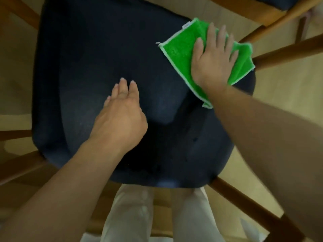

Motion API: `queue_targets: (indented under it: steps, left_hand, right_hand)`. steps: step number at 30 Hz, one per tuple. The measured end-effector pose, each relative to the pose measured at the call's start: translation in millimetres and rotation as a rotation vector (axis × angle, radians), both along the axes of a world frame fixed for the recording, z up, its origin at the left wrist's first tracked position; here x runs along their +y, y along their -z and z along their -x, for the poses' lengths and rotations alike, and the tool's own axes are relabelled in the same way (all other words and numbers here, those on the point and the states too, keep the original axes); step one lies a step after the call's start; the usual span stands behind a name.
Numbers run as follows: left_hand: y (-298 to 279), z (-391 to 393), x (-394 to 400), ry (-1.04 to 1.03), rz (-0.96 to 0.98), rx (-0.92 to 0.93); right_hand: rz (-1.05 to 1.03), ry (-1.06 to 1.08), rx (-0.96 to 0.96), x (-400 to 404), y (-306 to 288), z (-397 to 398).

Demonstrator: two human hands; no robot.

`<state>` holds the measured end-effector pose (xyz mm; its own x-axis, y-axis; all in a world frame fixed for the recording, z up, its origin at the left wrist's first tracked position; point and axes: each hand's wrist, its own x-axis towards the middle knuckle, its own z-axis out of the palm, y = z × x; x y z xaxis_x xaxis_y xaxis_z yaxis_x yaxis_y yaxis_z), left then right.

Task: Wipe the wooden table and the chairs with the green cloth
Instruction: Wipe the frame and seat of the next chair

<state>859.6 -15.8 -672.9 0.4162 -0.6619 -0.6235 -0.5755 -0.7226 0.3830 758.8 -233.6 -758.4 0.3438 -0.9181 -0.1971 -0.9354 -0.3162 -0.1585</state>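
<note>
A chair with a dark blue cushioned seat (87,58) fills the head view, seen from straight above. The green cloth (176,49), edged in white, lies flat on the seat's far right corner. My right hand (212,62) presses flat on the cloth with the fingers spread, covering its middle. My left hand (120,116) hovers over or rests on the middle of the seat, fingers loosely together and holding nothing. The wooden table is out of view.
Wooden chair legs and rails (286,53) stick out around the seat on both sides. A second chair with a dark seat (279,2) stands at the top right. Pale wooden floor (288,95) lies below. My legs in light trousers (190,217) stand at the seat's near edge.
</note>
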Motion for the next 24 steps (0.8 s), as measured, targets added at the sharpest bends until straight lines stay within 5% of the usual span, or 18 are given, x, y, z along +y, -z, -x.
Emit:
queue_targets:
  steps: [9,14,24]
  left_hand:
    - [-13.8,39.0,15.8,-0.02,-0.056,0.065]
    - [-12.9,63.1,-1.4,0.033,-0.025,0.129]
    - [-2.4,64.0,11.6,0.169,0.032,0.079]
  right_hand:
    - [-0.123,-0.044,0.069,275.7,-13.4,85.7]
    - [-0.08,-0.22,0.098,198.5,-5.0,98.8]
    - [0.003,0.05,-0.029,2.6,1.4,83.1]
